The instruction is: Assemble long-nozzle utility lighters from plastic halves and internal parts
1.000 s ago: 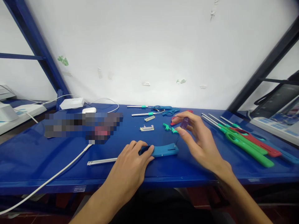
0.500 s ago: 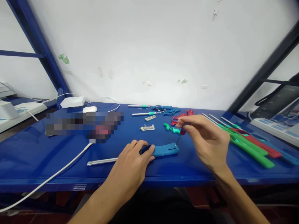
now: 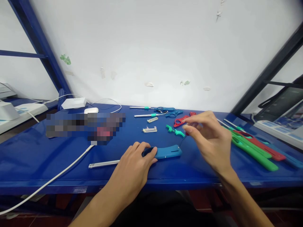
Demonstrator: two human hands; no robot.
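Observation:
My left hand [image 3: 136,162] is closed around the middle of a blue long-necked lighter [image 3: 168,152], pressing it flat to the table. Its metal tube [image 3: 104,163] sticks out to the left of that hand. At the lighter's right end, my right hand [image 3: 209,142] pinches a small screwdriver [image 3: 182,142] with a red handle. The thin shaft slants down, its tip at the top edge of that end. Most of the handle is behind my fingers. Just beyond lie green plastic trigger pieces [image 3: 179,133] and a red plastic piece [image 3: 180,121].
Several green, red and blue lighters [image 3: 257,151] lie at the right. Opened lighter parts with metal tubes [image 3: 145,116] and small pale inner parts [image 3: 149,130] are at the back. A white cable [image 3: 59,175] crosses the left side, near a white earphone case [image 3: 91,110].
My right fingers have shifted around the screwdriver's handle, which now shows less. The lighter and my left hand have stayed in place.

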